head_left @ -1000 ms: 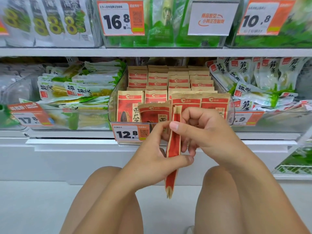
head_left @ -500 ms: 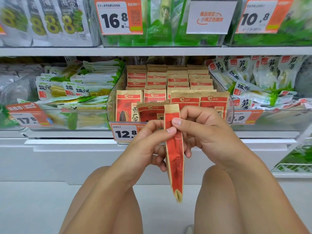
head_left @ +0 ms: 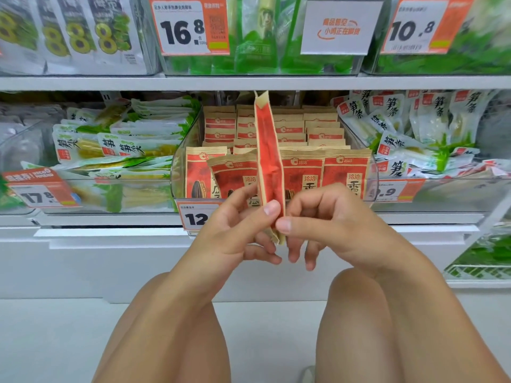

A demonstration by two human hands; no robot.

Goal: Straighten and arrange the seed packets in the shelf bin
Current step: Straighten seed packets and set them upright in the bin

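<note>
Flat kraft-paper seed packet (head_left: pixel 268 150), red-printed, upright and edge-on before clear plastic bin (head_left: pixel 179 161). Pinched at lower end between left hand (head_left: pixel 235 233) and right hand (head_left: pixel 329 230), thumbs foremost.

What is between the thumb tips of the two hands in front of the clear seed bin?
In the head view, the lower end of the edge-on red and tan seed packet lies between them, pinched by left hand and right hand.

Orange price tag (head_left: pixel 189 26) on the upper bin read "16.8". Second tag (head_left: pixel 414 24) read "10.8". Left lower tag (head_left: pixel 41 190) read "17.8". White-green packets (head_left: pixel 392 109) bore "笋条".
</note>
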